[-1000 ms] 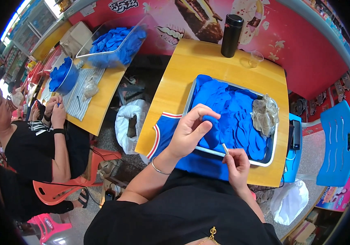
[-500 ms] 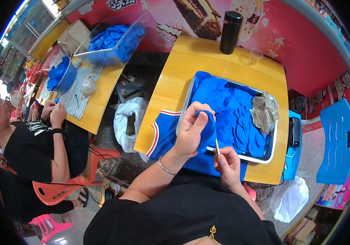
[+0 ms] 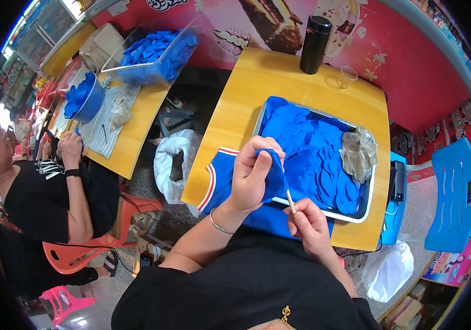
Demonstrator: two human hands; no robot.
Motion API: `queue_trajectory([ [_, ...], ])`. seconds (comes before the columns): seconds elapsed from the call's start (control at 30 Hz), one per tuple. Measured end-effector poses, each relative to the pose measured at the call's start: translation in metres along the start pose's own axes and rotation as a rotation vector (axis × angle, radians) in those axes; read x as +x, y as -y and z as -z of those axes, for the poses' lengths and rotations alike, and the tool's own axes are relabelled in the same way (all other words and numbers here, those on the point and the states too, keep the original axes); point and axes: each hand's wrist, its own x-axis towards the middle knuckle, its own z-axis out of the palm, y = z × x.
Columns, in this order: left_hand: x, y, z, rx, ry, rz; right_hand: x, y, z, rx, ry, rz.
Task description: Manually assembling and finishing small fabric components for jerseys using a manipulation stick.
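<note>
My left hand (image 3: 251, 173) is closed on a blue fabric piece (image 3: 275, 184), pinched between thumb and fingers above the near left side of the tray. In my right hand (image 3: 308, 224) is a thin pale wooden stick (image 3: 291, 202), its upper end touching the lower edge of the piece. Many similar rounded blue fabric pieces (image 3: 307, 140) overlap in a metal tray (image 3: 351, 218). A crumpled translucent plastic bag (image 3: 358, 154) lies on them at the tray's right side. Left of the tray, partly under my left hand, is blue cloth with red-and-white trim (image 3: 220, 177).
A black flask (image 3: 316, 45) and a clear cup (image 3: 346, 77) stand at the back of the yellow table (image 3: 246, 82). Blue chairs (image 3: 449, 192) are on the right. To the left, a co-worker (image 3: 43, 192) sits at another table with a clear bin (image 3: 156, 58) and blue bucket (image 3: 85, 102).
My left hand and the fabric piece have shifted slightly left. The stick now leans more, with my right hand a little lower. The co-worker's hands have come up closer together.
</note>
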Motion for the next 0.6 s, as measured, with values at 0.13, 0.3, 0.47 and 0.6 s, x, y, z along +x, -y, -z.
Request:
queue_trajectory([
  [0.13,0.0,0.001,0.002,-0.056,-0.033,-0.021,0.001,-0.011,0.006,-0.148,-0.101,0.148],
  [0.3,0.004,0.004,-0.002,-0.239,-0.029,-0.032,0.001,-0.017,0.008,-0.062,-0.002,0.041],
  [0.47,0.007,0.005,0.005,0.014,0.005,-0.073,0.0,-0.013,0.01,0.008,0.0,-0.097],
  [0.6,0.006,0.012,0.007,0.082,-0.054,-0.066,0.003,-0.016,0.007,0.05,-0.056,-0.025],
])
